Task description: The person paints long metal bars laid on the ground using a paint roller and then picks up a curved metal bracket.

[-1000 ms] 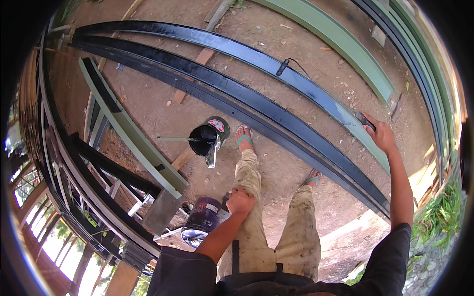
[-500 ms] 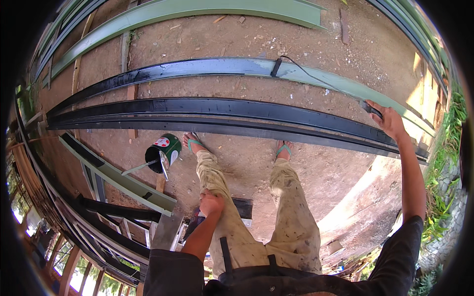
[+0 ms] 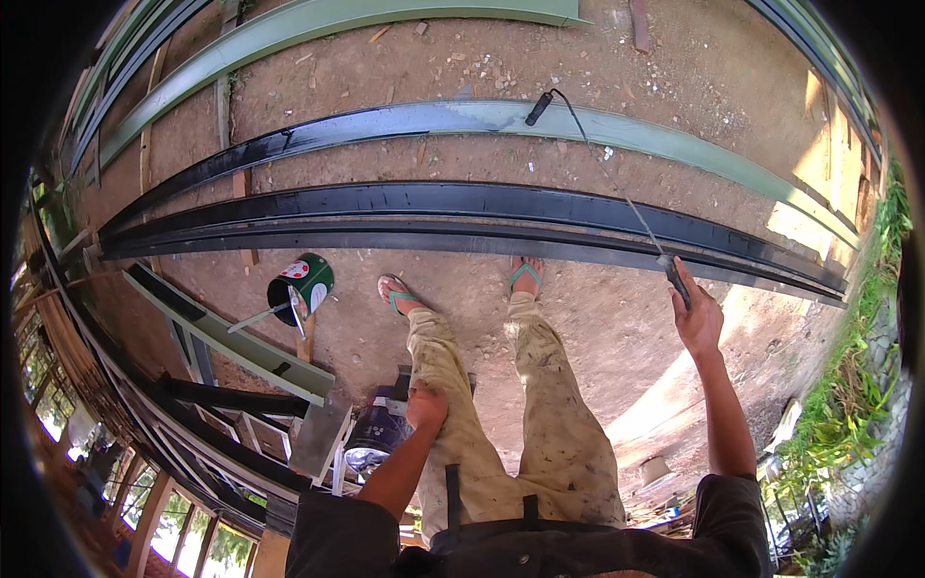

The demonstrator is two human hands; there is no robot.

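My right hand (image 3: 698,313) is closed round the dark handle of a mini paint roller (image 3: 674,281). Its long thin wire runs up and left to the black roller head (image 3: 539,109), which is over the far steel beam (image 3: 617,128). That beam is black and wet-looking at its left and pale green at its right. Nearer, black steel beams (image 3: 462,199) lie across the ground before my feet. My left hand (image 3: 426,407) is closed like a fist against my paint-stained trouser leg (image 3: 445,366). Whatever its fingers hold, if anything, is hidden.
A green paint can (image 3: 313,275) with a stick in it stands left of my feet, beside a short green channel (image 3: 251,347). A dark purple bucket (image 3: 378,426) is near my left forearm. Another green beam (image 3: 289,34) lies at the back; plants (image 3: 848,385) edge the right side.
My right hand has come left and nearer to me with the roller. The roller head has shifted slightly up and tilted. My feet have stepped, and my left hand stays against the leg.
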